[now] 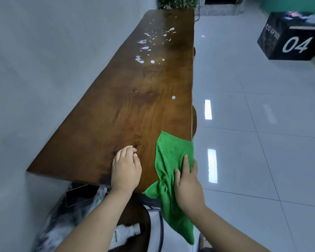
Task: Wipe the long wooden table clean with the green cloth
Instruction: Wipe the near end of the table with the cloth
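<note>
The long dark wooden table (pixel 135 110) stretches away from me along a grey wall. White droplets and splashes (pixel 147 48) speckle its far half, and a single white drop (pixel 173 97) sits nearer, by the right edge. A green cloth (pixel 168 157) lies over the near right corner, with part of it hanging off the near end. My right hand (pixel 187 186) presses flat on the cloth, fingers around its right edge. My left hand (pixel 125 168) rests on the bare wood to the left of the cloth, fingers curled, holding nothing.
A grey wall (pixel 35 88) borders the table's left side. Glossy white floor tiles (pixel 262 133) spread out to the right. A black box marked 04 (pixel 295 42) stands on the floor far right. Plants (pixel 176 2) stand beyond the far end. Below the near end lie a white bottle (pixel 125 233) and plastic bags (pixel 75 213).
</note>
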